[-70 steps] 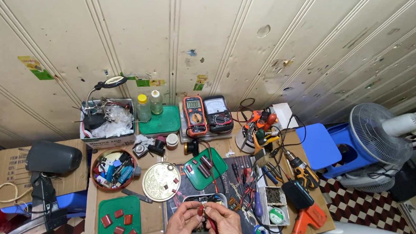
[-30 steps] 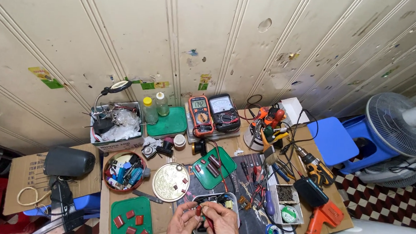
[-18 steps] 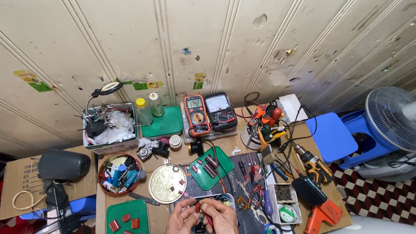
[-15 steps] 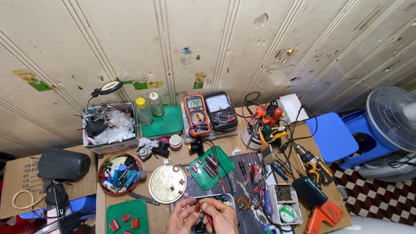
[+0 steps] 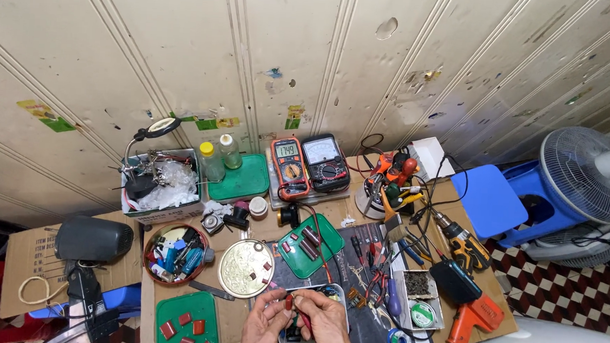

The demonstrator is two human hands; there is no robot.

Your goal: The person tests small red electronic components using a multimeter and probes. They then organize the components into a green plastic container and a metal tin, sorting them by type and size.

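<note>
Cream panelled boards filled the background behind a crowded cardboard-topped workbench (image 5: 172,311). Low in the frame I had both hands together over a small white tray (image 5: 342,297). My left hand (image 5: 266,324) and my right hand (image 5: 325,324) met at the fingertips, pinched on a small red component (image 5: 288,302). A red probe lead (image 5: 321,243) ran from between my hands up to an orange multimeter (image 5: 290,168), well beyond my fingers, its screen lit. Whether a probe tip actually touched the component, I could not tell; my fingers hid it.

Just beyond my left hand lay a round brass-coloured tin lid (image 5: 246,268) holding a few red pieces. To the outside of that hand sat a green tray (image 5: 186,323) with more of them. Beyond my right hand, a second green tray (image 5: 309,244) held darker parts.

I judged the hold needed steady fingertips clear of the bare legs, so skin would not skew the reading.
</note>
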